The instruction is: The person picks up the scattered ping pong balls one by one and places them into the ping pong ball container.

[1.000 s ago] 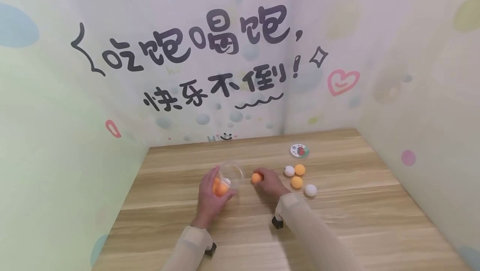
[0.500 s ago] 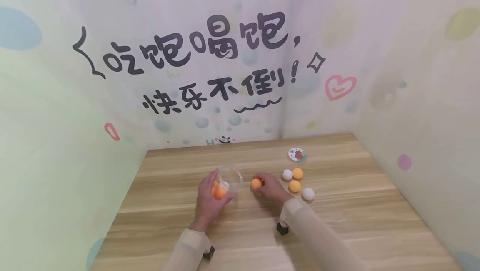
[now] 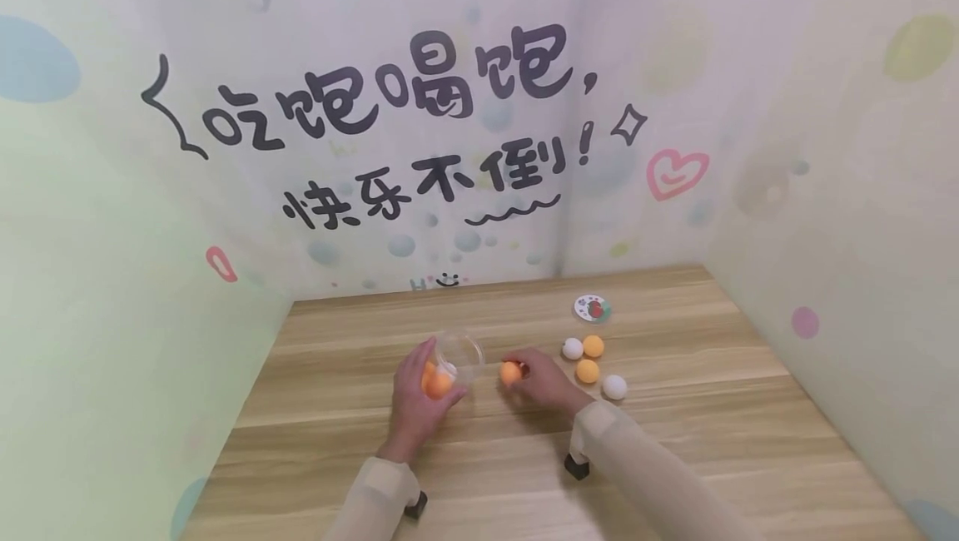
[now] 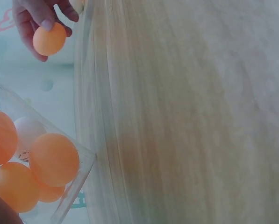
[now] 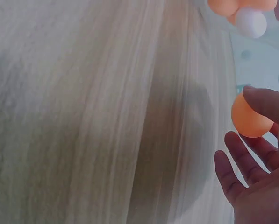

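A clear plastic container lies tipped toward the right in the head view, its open mouth facing my right hand. My left hand grips it, thumb on the near side and fingers on the far side. Several orange ping-pong balls and a white one are inside, partly hidden by the hand. Just right of the mouth, my right hand pinches an orange ping-pong ball between thumb and fingers. In the right wrist view, the other fingers spread below that ball, apart from it.
Right of my right hand, two white balls and two yellow-orange balls sit on the wooden table. Behind them lies a round printed disc. Walls with lettering and painted dots stand at the back and both sides.
My right hand, with the orange ball, has shifted slightly toward me, its wrist swinging right. The left hand keeps its hold on the container. The head view has tilted a little.
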Demonstrator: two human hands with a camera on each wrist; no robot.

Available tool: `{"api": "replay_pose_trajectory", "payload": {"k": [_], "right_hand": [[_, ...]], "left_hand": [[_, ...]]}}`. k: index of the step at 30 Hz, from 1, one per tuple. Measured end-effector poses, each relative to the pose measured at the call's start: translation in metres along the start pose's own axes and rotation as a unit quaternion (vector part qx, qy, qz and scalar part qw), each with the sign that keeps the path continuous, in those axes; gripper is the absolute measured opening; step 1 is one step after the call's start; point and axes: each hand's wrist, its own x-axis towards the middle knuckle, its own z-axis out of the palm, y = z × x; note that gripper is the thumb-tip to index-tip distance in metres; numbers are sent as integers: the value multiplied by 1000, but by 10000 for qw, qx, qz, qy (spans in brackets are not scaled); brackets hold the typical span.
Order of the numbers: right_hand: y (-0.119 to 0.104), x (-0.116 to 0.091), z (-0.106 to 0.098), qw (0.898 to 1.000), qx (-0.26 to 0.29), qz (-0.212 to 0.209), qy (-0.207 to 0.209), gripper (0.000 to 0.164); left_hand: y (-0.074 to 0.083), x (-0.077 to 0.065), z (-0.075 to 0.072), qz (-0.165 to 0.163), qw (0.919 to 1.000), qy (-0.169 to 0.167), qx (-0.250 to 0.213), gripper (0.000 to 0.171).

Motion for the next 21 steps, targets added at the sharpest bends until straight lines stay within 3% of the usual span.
{"api": "replay_pose_trajectory", "payload": {"k": [10,21], "right_hand": [[-14,-9,-2,9973,518,-220,478,41],[-38,-14,-7,9847,1038,-759,1176,46]], "left_hand": [[0,0,1,98,9999,20,9,96],[2,1,-1,16,10000,-33,52,93]]}}
